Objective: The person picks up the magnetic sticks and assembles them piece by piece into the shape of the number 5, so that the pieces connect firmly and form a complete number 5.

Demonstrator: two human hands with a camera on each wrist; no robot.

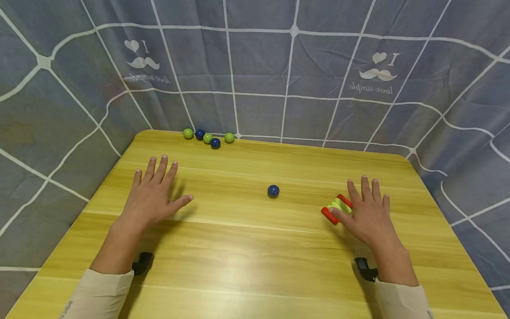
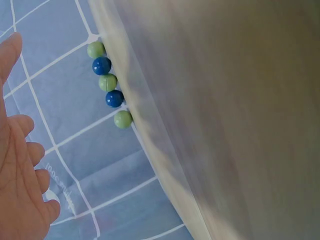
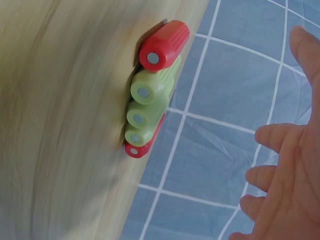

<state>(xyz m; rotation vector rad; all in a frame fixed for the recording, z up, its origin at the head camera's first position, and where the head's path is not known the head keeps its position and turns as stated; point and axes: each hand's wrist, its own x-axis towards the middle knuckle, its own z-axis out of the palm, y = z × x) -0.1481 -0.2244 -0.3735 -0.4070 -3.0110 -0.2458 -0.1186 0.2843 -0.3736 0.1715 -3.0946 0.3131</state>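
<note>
Hovering over a wooden table [image 1: 239,270], a left hand [image 1: 154,192] and a right hand [image 1: 368,217] spread wide, holding nothing, either side of a lone blue ball [image 1: 273,191].

The left hand is left of that ball, the right hand to its right; between ball and right hand lie red and green sticks [image 1: 337,205], bunched together, while a row of five balls [image 1: 208,138], three green and two blue, sits beyond it to the left. The lone ball could roll away if a finger nudged it; a jolt might send the row over the far edge. A low sweep of the right hand could scatter the sticks. The head view has its thumb overlapping them; the right wrist view shows hand and sticks apart, plus five grey-tipped ends, but not the lone ball.
</note>
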